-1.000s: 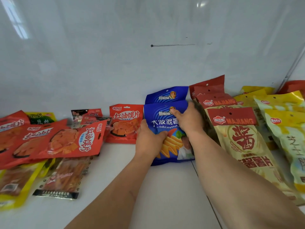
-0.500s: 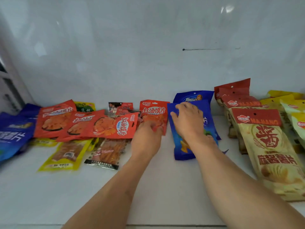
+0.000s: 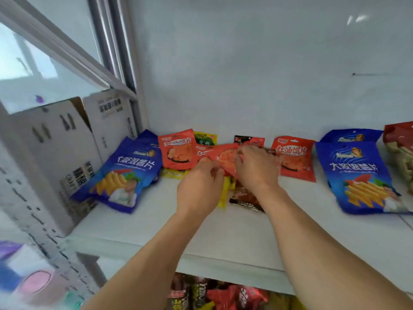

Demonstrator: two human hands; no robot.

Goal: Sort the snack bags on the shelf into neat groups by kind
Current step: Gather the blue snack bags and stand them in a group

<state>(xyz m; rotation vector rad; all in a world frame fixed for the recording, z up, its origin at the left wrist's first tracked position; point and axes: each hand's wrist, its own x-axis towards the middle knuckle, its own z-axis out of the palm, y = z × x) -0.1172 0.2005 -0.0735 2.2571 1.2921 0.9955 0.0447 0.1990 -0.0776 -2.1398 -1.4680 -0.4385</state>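
Both hands, left hand (image 3: 202,189) and right hand (image 3: 254,168), pinch one orange-red bag (image 3: 223,156) mid-shelf (image 3: 223,231). Blue chip bags flank at nine (image 3: 125,175) and three o'clock (image 3: 362,177); yellow and dark packets lie underneath.

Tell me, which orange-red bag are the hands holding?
The middle orange-red bag, tilted between the left hand and right hand. The other two lean untouched near the back wall, one on each side.

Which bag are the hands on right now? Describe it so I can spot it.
On the white shelf, look midway between the two big blue chip bags. Both hands meet there on an orange-red snack bag lifted and tilted above yellow and dark packets, while its look-alikes on either side are untouched.
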